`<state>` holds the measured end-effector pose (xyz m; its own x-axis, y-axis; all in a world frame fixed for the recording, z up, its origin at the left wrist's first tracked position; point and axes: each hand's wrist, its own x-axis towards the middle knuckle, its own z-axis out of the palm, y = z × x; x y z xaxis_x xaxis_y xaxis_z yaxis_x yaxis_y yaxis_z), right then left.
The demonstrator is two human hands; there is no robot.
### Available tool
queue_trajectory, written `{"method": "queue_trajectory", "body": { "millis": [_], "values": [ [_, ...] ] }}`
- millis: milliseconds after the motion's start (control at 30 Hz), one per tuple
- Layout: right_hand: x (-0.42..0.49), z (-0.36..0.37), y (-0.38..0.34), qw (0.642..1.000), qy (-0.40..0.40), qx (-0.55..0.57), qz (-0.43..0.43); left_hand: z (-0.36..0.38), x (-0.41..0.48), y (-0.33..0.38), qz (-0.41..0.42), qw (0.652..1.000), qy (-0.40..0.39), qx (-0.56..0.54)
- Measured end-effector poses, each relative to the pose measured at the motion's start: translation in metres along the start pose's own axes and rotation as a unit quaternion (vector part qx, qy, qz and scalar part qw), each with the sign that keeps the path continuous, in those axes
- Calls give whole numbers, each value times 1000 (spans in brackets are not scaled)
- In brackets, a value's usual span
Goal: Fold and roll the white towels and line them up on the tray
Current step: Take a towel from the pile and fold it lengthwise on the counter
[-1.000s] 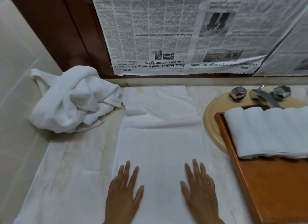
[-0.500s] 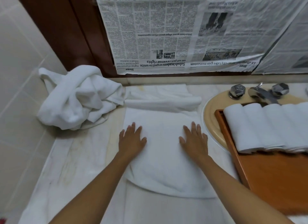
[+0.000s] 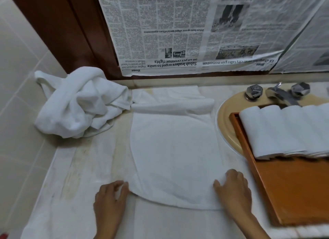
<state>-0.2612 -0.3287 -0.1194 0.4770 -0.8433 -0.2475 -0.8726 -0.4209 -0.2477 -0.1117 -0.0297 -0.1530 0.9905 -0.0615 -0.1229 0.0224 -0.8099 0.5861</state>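
Observation:
A white towel (image 3: 175, 155) lies flat and folded on the marble counter (image 3: 85, 167) in front of me. My left hand (image 3: 111, 199) grips its near left corner with curled fingers. My right hand (image 3: 233, 187) grips its near right corner the same way. A heap of unfolded white towels (image 3: 78, 105) sits at the back left against the tiled wall. On the right, a wooden tray (image 3: 292, 189) holds several rolled white towels (image 3: 284, 130) side by side at its far end.
The tray rests over a beige sink (image 3: 226, 121) with a chrome tap (image 3: 281, 94) and two knobs behind it. Newspaper (image 3: 195, 30) covers the wall behind the counter. A tiled wall (image 3: 19, 100) closes the left side.
Both hands pushed forward over the towel to flatten it, then drew back to its near edge. They now grip the near corners instead of lying flat on the cloth.

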Motion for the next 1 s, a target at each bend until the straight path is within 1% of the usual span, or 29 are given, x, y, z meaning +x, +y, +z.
{"method": "queue_trajectory", "body": {
  "millis": [67,133,233,333,367,400,433,467,500,533,567,600,633,667,700,733,767,800,833,867,933,1000],
  "values": [
    [-2,-5,1,999,-31,-32,23,-4,5,6,14,1000,-26,-5],
    [-4,-8,1,996,-63,-40,45,-5,11,13,19,998,-47,23],
    [-5,-9,-1,992,-111,10,65,-2,19,26,32,991,-95,88],
    [-5,-11,-8,990,-134,20,43,-2,23,42,55,972,-161,163],
    [-4,-13,-10,990,-133,20,32,-2,26,47,51,967,-180,173],
    [-2,-15,-13,991,-128,36,26,-4,31,52,37,963,-200,176],
    [2,-20,-15,988,-129,81,27,-10,36,58,20,963,-213,164],
    [6,-26,-17,976,-141,164,33,-17,42,63,4,970,-208,125],
    [8,-33,-18,946,-161,280,40,-26,45,66,-7,982,-177,63],
    [9,-40,-18,896,-180,404,45,-36,45,68,-20,991,-134,-21],
    [9,-47,-18,831,-198,519,45,-46,43,70,-34,987,-92,-126],
    [8,-53,-18,762,-216,610,40,-57,38,71,-48,969,-64,-234],
    [5,-59,-18,709,-226,667,41,-66,33,71,-65,945,-57,-315],
    [3,-60,-17,693,-230,682,50,-70,27,66,-83,927,-59,-362],
    [2,-57,-16,719,-223,655,66,-69,23,59,-101,926,-64,-359],
    [1,-51,-15,781,-209,583,85,-62,21,47,-116,938,-75,-317],
    [-2,-43,-12,844,-190,492,102,-54,18,34,-131,958,-94,-236],
    [-4,-34,-9,885,-176,413,121,-45,13,24,-144,972,-118,-141],
    [-8,-26,-5,904,-172,366,140,-38,7,18,-153,977,-138,-62],
    [-13,-20,-2,910,-172,343,155,-33,0,12,-156,977,-147,-19],
    [-27,-13,4,916,-164,325,171,-29,-13,7,-168,974,-148,-25],
    [-42,-9,8,920,-160,317,164,-30,-25,8,-191,972,-132,-46]
  ]
}}
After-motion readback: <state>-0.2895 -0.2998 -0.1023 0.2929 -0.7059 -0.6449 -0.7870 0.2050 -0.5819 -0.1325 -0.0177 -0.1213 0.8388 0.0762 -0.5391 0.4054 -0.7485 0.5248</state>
